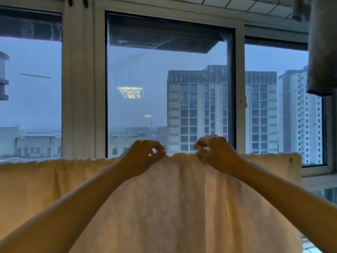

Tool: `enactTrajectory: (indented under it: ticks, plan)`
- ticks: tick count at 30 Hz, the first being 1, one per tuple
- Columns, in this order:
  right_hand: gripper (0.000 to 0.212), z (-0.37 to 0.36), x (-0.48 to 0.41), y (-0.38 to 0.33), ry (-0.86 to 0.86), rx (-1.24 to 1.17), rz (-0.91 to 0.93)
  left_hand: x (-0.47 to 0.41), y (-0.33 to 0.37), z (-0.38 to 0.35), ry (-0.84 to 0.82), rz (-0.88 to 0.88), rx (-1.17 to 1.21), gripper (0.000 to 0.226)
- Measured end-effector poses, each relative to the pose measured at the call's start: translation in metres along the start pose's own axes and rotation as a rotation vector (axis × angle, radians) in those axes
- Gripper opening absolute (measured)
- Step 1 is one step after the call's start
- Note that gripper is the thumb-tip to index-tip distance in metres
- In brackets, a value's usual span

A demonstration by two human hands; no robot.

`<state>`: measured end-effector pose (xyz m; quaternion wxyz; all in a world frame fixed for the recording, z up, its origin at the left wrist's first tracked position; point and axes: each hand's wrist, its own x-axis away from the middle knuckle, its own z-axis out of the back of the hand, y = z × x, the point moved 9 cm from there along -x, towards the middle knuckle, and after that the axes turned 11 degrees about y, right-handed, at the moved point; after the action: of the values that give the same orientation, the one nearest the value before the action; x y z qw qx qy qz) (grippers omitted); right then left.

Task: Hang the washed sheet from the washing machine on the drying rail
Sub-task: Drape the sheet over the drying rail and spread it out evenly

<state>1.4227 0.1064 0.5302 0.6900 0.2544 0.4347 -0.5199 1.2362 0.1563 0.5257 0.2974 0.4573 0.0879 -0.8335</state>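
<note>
Sheet, left end: the pale sheet (173, 198) hangs in a broad curtain across the near view. Its top fold runs level and passes out of view on the left, and what carries it is hidden under the fold.
Window frame: a white window frame (82, 88) stands far behind the sheet, with open room above the top fold.
Left hand: the left hand (144, 157) has curled fingers, thumb and forefinger pinching the top fold.
Between the hands: a short stretch of top fold, gathered into soft vertical pleats that fall toward the near edge.
Right hand: the right hand (213, 152) is curled and pinches a small bunch of the top fold, near the left hand but apart from it.
Sheet, right end: the side edge drops straight from a rounded corner, and right of it lies an open gap before the window sill (317, 179).
Upper right: a grey cloth (322, 52) hangs well above the sheet, its hem clear of it.
</note>
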Motion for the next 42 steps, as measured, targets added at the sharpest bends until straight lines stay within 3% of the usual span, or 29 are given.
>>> enactTrajectory:
  ticks: [5, 9, 16, 20, 29, 37, 42]
  plan:
    - [0.016, -0.02, 0.002, -0.027, -0.071, -0.053, 0.112, 0.033, -0.039, 0.026, -0.098, 0.078, -0.063, 0.02]
    - [0.006, -0.022, -0.003, -0.027, -0.057, -0.078, 0.079, 0.032, -0.046, 0.045, 0.019, 0.152, -0.051, 0.013]
    - [0.011, -0.019, -0.005, -0.013, -0.052, -0.094, 0.003, 0.012, -0.017, 0.026, 0.175, 0.189, -0.088, 0.015]
    - [0.005, -0.023, -0.004, -0.02, -0.141, -0.085, 0.08, 0.001, 0.006, 0.008, 0.184, 0.15, -0.062, 0.016]
    - [0.008, -0.004, -0.011, 0.003, 0.101, -0.053, -0.058, -0.001, 0.014, 0.006, 0.107, 0.031, -0.008, 0.018]
    - [0.014, -0.011, -0.009, 0.034, -0.219, 0.172, -0.097, 0.041, -0.052, 0.043, -0.003, 0.066, -0.211, 0.025]
    - [0.01, -0.016, -0.017, -0.008, -0.21, 0.081, 0.018, 0.051, -0.069, 0.066, 0.091, 0.128, -0.131, 0.014]
